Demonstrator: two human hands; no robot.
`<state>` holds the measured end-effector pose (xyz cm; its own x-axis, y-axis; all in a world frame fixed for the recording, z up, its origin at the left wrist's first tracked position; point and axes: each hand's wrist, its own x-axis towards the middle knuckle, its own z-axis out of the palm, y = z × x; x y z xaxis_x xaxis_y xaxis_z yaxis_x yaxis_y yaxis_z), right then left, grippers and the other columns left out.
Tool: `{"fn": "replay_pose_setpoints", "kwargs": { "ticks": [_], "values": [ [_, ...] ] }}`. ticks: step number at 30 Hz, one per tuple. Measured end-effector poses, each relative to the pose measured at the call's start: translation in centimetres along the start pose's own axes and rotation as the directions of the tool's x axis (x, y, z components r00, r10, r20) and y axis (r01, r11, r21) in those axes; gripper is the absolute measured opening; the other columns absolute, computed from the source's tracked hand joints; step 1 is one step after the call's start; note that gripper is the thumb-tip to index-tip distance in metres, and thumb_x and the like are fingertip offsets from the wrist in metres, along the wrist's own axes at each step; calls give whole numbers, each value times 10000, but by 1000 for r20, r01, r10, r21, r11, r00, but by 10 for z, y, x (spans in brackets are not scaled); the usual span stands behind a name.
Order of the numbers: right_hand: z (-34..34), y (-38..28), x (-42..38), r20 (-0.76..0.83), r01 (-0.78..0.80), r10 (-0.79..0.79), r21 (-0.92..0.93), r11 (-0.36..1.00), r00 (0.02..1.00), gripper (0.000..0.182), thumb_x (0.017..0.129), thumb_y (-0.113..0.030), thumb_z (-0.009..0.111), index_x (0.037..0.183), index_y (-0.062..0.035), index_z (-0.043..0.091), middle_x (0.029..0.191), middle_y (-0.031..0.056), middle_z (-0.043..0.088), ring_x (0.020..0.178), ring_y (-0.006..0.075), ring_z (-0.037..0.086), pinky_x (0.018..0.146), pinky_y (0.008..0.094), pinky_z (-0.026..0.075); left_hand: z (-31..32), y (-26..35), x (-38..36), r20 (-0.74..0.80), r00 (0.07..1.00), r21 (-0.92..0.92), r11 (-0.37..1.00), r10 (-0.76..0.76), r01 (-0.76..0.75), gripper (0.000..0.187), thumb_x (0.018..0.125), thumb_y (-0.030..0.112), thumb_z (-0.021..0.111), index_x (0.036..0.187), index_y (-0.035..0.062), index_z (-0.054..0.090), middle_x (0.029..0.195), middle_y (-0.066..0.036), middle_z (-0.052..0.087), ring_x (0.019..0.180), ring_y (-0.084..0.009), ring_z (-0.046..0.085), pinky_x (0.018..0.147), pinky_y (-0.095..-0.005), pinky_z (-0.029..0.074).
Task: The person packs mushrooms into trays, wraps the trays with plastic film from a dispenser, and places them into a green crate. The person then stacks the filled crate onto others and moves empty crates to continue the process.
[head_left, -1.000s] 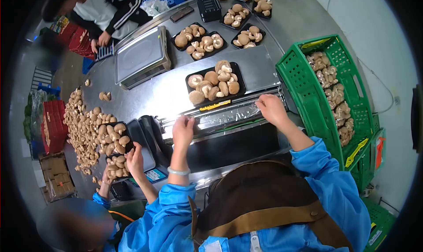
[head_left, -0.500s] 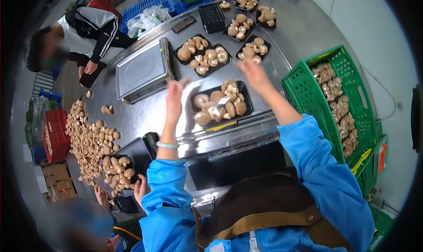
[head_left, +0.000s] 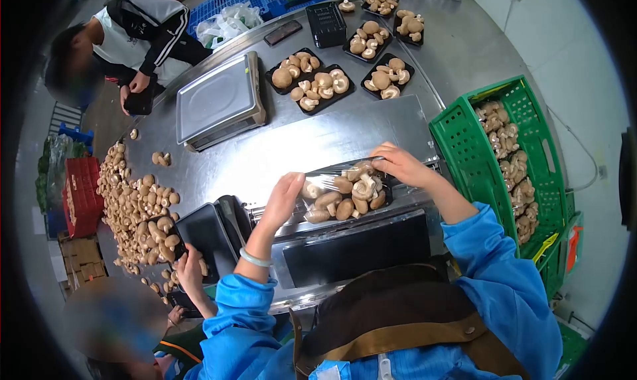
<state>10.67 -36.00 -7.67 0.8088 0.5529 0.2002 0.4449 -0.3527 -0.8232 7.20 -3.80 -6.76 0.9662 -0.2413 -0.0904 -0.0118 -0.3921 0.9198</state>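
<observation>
1. Left hand (head_left: 284, 197) first: thumb and fingers close on the left end of the mushroom tray (head_left: 389, 193), gripping it, a pale bracelet (head_left: 255, 258) round that wrist.
2. Right hand (head_left: 403, 166) answers from the other end, thumb and fingers pinching the tray's far right corner.
3. And there's the tray itself, right between the two hands, clear film (head_left: 326, 181) stretched and gleaming over the brown caps! Whether its base touches the metal below, I can't tell.
4. Just on the near side of it, a flat black panel (head_left: 358, 250) lies in front of the person's dark apron (head_left: 391, 300).
5. Across the metal table (head_left: 199, 174), six black trays (head_left: 335, 102) loaded with mushrooms sit beyond the action, a weighing scale (head_left: 219, 98) to their left.
6. Out on the right flank, a green crate (head_left: 458, 144) holds a row of mushroom packs (head_left: 509, 171).
7. Over to the left, loose mushrooms (head_left: 129, 207) heap up, and a co-worker's hand (head_left: 191, 267) is at the edge of another filled tray (head_left: 179, 248).
8. Far left, another person's hands (head_left: 139, 82) hold a dark object (head_left: 139, 101), too unclear to name.
</observation>
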Motion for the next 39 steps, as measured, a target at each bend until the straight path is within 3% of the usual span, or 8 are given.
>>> {"fn": "replay_pose_setpoints", "kwargs": {
  "ticks": [10, 16, 17, 20, 26, 34, 36, 39],
  "values": [
    [-23, -141, -44, -180, -247, 319, 335, 909, 930, 376, 999, -306, 452, 912, 35, 584, 749, 126, 579, 706, 159, 472, 692, 333, 427, 9, 113, -98, -220, 957, -227, 964, -189, 138, 439, 1021, 285, 406, 755, -23, 567, 618, 17, 463, 591, -64, 370, 509, -260, 311],
    [21, -135, -123, 275, -809, 766, 299, 507, 582, 437, 995, -390, 437, 905, 4, 604, 789, 127, 652, 751, 232, 605, 723, 391, 470, 64, 32, -158, -68, 925, -67, 927, -373, 369, 437, 989, 327, 480, 883, -77, 607, 622, -140, 559, 580, -182, 472, 573, -358, 415],
    [42, -106, -142, 104, -639, 631, 174, 749, 769, 422, 982, -386, 464, 914, 7, 600, 783, 165, 654, 719, 292, 614, 690, 409, 476, 73, 19, -159, -86, 946, 27, 949, -311, 314, 430, 979, 341, 495, 897, -68, 597, 669, -213, 570, 593, -300, 473, 629, -392, 441],
    [73, -66, -161, -39, -676, 682, 102, 730, 730, 423, 955, -404, 508, 922, 9, 592, 732, 190, 629, 688, 335, 604, 668, 425, 470, 93, 8, -153, -257, 935, 152, 946, -243, 287, 371, 952, 317, 550, 868, -38, 613, 739, -218, 615, 648, -350, 556, 651, -383, 449],
    [93, -77, -188, -238, -610, 686, 321, 724, 688, 389, 869, -258, 677, 1122, -34, 485, 664, 64, 558, 599, 180, 546, 578, 325, 426, 111, -36, -189, -449, 875, -16, 981, -179, 192, 203, 919, 192, 620, 939, 7, 541, 776, -47, 564, 703, -130, 535, 661, -283, 441],
    [60, -115, -243, -491, -327, 790, 727, 604, 367, 77, 951, -92, 526, 1027, -79, 534, 618, -28, 455, 525, 54, 400, 457, 237, 303, 87, -24, -198, -292, 795, -422, 817, -532, 392, 178, 923, 185, 619, 889, 27, 543, 661, 18, 479, 606, -75, 474, 564, -236, 395],
    [52, -119, -277, -781, -558, 383, 53, 828, 493, 102, 937, -75, 550, 1020, -27, 516, 615, 71, 495, 521, 138, 476, 490, 293, 375, 95, -18, -195, -201, 871, -350, 863, -448, 364, 168, 914, 140, 624, 960, 37, 500, 667, 24, 472, 607, -58, 450, 557, -218, 376],
    [61, -112, -313, -719, -644, 425, -40, 764, 550, 130, 910, -132, 589, 925, -3, 579, 697, 141, 555, 574, 282, 548, 555, 357, 439, 110, -4, -181, -121, 971, -111, 975, -208, 195, 179, 903, 69, 621, 1006, 41, 477, 697, 15, 491, 594, -53, 435, 542, -212, 366]
  ]
}}
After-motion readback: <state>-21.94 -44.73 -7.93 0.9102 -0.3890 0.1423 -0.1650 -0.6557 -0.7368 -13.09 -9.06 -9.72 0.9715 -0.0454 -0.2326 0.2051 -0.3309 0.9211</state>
